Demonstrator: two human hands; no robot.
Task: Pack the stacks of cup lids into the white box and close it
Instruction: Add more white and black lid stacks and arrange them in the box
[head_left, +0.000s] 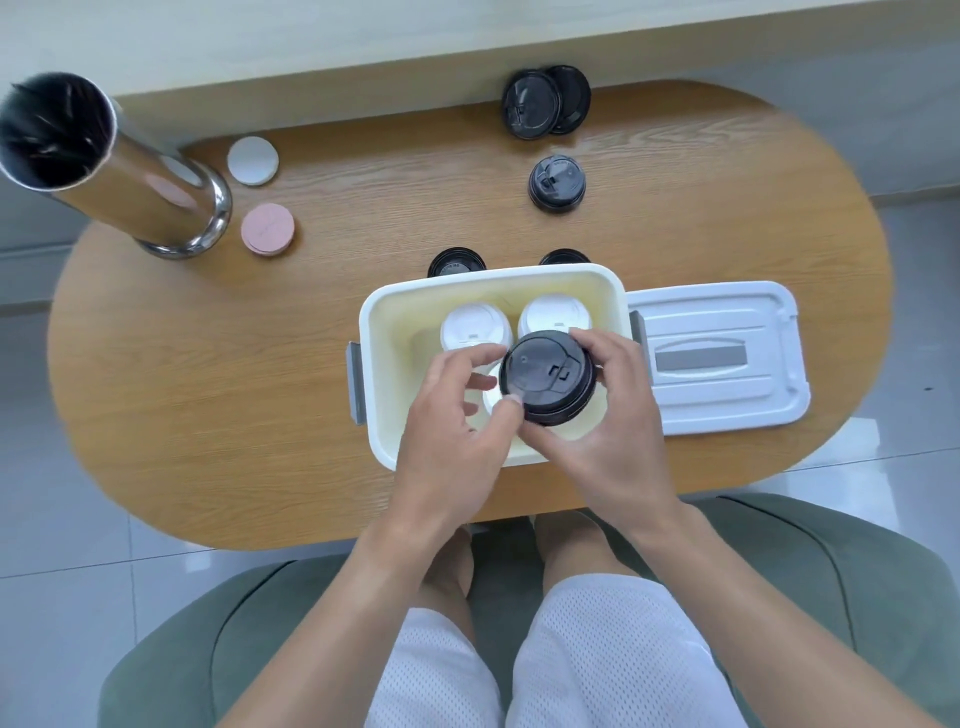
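The white box stands open near the table's front edge, with two stacks of white lids at its back. Both hands hold a stack of black lids above the box's front part. My left hand pinches its left side with thumb and fingers. My right hand curls round its right side. Another white stack lies partly hidden beneath it. The box's white lid lies flat to the right of the box.
More black lid stacks stand behind the box: two just past its rim, one farther back, and leaning lids at the far edge. A tall metal cylinder with white and pink discs is at the left.
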